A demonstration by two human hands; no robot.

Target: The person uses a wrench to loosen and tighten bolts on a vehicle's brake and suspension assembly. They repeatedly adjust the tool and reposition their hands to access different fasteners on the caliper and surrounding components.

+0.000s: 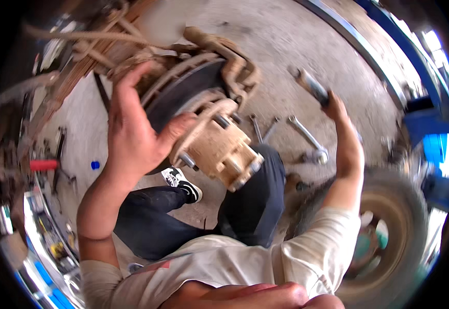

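A rusty brake disc point(183, 95) with a tan, dusty wheel hub point(214, 144) stands in front of me, its studs and hub end pointing toward my knee. My left hand point(134, 123) spans the disc's left edge. Its thumb lies by the hub flange, and its fingers reach over the disc's far side, partly blurred. Out to the right, my right hand point(333, 107) is closed around a short, thick metal bar-like tool point(313, 86); motion blur hides its exact kind. A brown caliper bracket point(242, 72) sits at the disc's right side.
Several wrenches lie on the concrete floor, one a large wrench point(307, 131). A wheel with a tyre point(389, 232) is beside my right arm. Rusty leaf springs point(62, 100) run along the left, near a red-handled tool point(44, 165). A blue lift post point(415, 46) stands at far right.
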